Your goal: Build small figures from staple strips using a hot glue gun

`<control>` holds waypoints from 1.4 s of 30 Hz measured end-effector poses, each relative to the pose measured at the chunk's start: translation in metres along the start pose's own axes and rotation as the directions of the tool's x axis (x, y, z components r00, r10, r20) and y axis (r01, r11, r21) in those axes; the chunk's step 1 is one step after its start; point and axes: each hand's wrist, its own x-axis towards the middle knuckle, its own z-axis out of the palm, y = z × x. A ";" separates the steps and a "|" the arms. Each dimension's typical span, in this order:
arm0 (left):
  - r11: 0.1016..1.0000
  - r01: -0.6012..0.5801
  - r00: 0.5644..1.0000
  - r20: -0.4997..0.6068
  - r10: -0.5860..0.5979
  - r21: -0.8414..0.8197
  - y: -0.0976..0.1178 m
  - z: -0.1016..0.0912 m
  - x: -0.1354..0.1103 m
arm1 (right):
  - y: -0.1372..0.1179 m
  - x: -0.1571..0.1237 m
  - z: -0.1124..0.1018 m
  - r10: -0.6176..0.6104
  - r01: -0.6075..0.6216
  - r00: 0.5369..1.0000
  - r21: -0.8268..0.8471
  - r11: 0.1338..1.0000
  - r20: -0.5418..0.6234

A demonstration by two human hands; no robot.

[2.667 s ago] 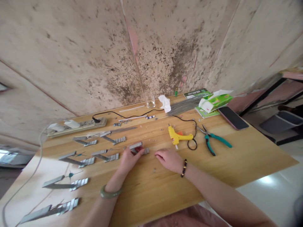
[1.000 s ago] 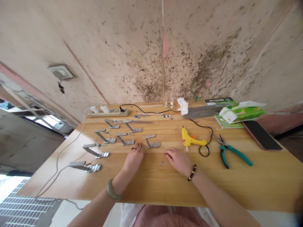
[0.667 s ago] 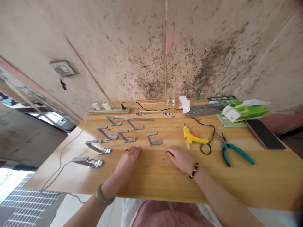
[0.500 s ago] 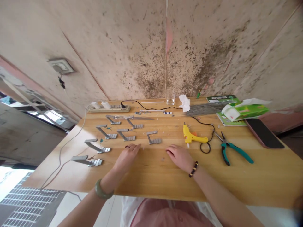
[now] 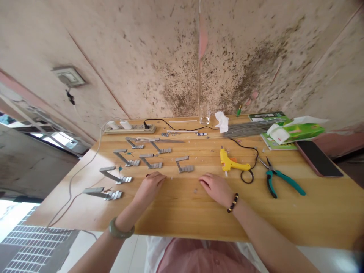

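My left hand rests on the wooden table, palm down, with its fingers loosely bent and nothing seen in them. To its left and beyond it stand several small grey bent-strip pieces with stepped bases; the nearest at far left is one grey piece. Another grey stepped piece sits just past the space between my hands. My right hand also lies on the tabletop, fingers loosely curved and holding nothing visible. Ahead of it is a yellow glue gun; to its right lie pliers with teal handles, jaws pointing away.
Along the back are a power strip, a glass, crumpled tissue and a bundle of thin grey strips. A green tissue pack and a phone lie at right. The glue gun's black cord crosses the table.
My left hand has drawn back slightly to the left, its fingers a little more bent. My right hand stays in place. The view has shifted slightly; the objects have not moved.
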 end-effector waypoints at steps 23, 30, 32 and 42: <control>-0.186 0.566 0.759 0.595 -0.263 -0.803 0.106 0.044 0.004 | -0.017 -0.011 -0.003 -0.295 0.335 0.940 0.307 0.891 -0.172; -0.327 0.524 0.746 0.609 -0.270 -0.786 0.107 0.041 0.006 | -0.017 -0.014 -0.005 -0.264 0.347 0.919 0.280 0.895 -0.294; -0.313 0.512 0.756 0.593 -0.277 -0.800 0.106 0.040 0.005 | -0.015 -0.013 -0.008 -0.198 0.301 0.918 0.280 0.912 -0.344; -0.159 0.548 0.750 0.566 -0.342 -0.821 0.093 0.033 -0.014 | 0.011 0.000 -0.003 0.116 -0.039 0.886 0.179 0.983 -0.450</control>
